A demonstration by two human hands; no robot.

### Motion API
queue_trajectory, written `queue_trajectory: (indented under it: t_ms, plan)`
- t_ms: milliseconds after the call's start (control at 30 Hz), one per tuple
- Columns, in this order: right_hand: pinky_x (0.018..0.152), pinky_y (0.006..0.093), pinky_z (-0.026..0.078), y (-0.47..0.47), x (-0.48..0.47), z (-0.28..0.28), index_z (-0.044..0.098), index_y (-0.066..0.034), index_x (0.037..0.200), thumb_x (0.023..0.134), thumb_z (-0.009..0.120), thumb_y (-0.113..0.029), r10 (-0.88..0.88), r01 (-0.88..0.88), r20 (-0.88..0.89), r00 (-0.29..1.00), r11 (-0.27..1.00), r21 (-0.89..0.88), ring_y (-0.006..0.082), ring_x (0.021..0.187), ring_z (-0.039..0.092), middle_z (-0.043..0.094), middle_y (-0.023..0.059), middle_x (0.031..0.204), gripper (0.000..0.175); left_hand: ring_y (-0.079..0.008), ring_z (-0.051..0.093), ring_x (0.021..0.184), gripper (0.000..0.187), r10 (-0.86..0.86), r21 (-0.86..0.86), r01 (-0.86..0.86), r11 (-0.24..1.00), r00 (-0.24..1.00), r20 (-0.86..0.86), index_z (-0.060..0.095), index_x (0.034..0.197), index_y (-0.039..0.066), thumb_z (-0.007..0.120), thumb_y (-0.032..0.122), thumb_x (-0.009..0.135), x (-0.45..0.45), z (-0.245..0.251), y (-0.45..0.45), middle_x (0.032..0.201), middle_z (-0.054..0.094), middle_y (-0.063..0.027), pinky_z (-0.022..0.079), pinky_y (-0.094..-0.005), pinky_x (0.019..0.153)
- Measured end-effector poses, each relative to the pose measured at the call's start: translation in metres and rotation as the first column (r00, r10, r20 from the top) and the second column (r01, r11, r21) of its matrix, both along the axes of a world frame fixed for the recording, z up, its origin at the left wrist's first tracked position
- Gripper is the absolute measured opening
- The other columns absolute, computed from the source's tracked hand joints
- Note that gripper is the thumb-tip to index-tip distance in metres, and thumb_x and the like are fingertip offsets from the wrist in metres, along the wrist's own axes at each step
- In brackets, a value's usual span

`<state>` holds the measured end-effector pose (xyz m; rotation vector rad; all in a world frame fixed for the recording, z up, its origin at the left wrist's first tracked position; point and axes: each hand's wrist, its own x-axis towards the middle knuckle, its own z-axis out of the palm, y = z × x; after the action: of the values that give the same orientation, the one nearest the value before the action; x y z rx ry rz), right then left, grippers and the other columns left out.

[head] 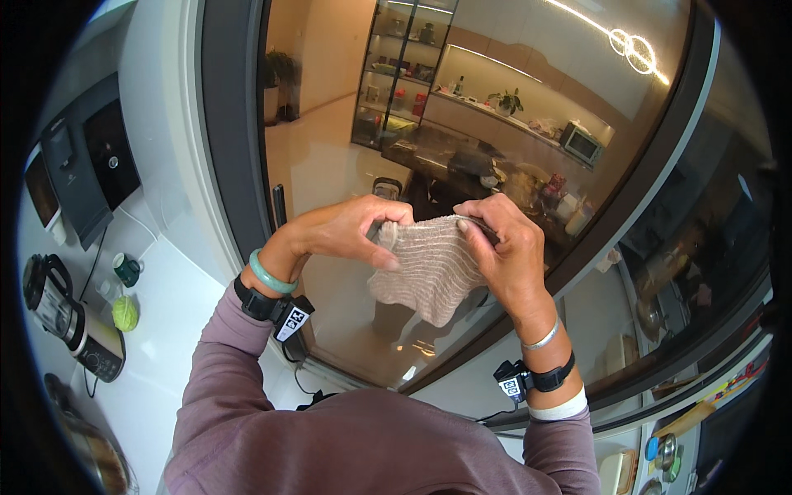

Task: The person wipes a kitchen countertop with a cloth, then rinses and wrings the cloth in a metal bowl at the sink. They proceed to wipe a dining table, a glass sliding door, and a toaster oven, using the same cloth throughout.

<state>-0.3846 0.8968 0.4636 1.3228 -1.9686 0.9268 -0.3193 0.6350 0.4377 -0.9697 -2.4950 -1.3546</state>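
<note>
A beige cloth with pale stripes hangs between my two hands, in front of a dark-framed glass door. My left hand has the cloth's upper left corner between its thumb and fingers. At the upper right edge, my right hand pinches the cloth between thumb and fingers. The lower part of the cloth droops in loose folds. A green bangle circles my left wrist and a silver one my right, each next to a black strapped device.
On the white counter at left stand a blender, a green mug and a round green vegetable. A dark door handle is near my left hand. Beyond the glass are a cluttered dark table and a shelf cabinet.
</note>
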Motion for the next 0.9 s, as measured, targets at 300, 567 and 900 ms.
queue_trajectory:
  t_ms: [300,567,900]
  plan:
    - [0.066,0.0443,0.053,-0.008,-0.005,0.009,0.072,-0.0101,0.091,0.084,0.080,-0.016,-0.195,0.213,-0.174,0.965,0.973,0.094,0.0333,0.079,0.068,0.064,0.0087,0.085,0.012,-0.0124,0.054,0.094,0.014,0.395,0.093,-0.384,0.919,0.899,-0.191,0.066,0.097,0.001,0.065,0.001,0.083,-0.001,0.015,-0.024,0.104,0.060,-0.0064,0.043,-0.0297,0.080]
    - [0.065,0.0431,0.053,-0.018,-0.006,0.007,0.073,-0.0045,0.095,0.090,0.072,-0.014,-0.309,0.310,0.045,0.950,0.950,-0.018,0.0351,0.068,0.071,0.069,0.0137,0.066,0.011,-0.0138,0.056,0.061,0.023,0.806,0.302,-0.747,0.592,0.538,-0.248,0.080,0.099,0.005,0.065,-0.001,0.083,-0.015,0.016,-0.006,0.063,0.056,-0.0033,0.047,-0.0337,0.061]
    - [0.108,0.0488,0.046,-0.050,-0.010,-0.014,0.054,-0.0002,0.133,0.091,0.063,0.002,-0.040,-0.035,-0.208,0.977,0.938,-0.345,0.0405,0.126,0.061,0.058,0.0286,0.140,0.043,-0.0380,0.060,0.114,0.059,0.674,0.579,-0.457,0.675,0.063,-0.736,0.044,0.134,0.001,0.074,-0.003,0.083,-0.079,-0.028,0.054,0.120,0.059,-0.0181,0.039,-0.0560,0.114]
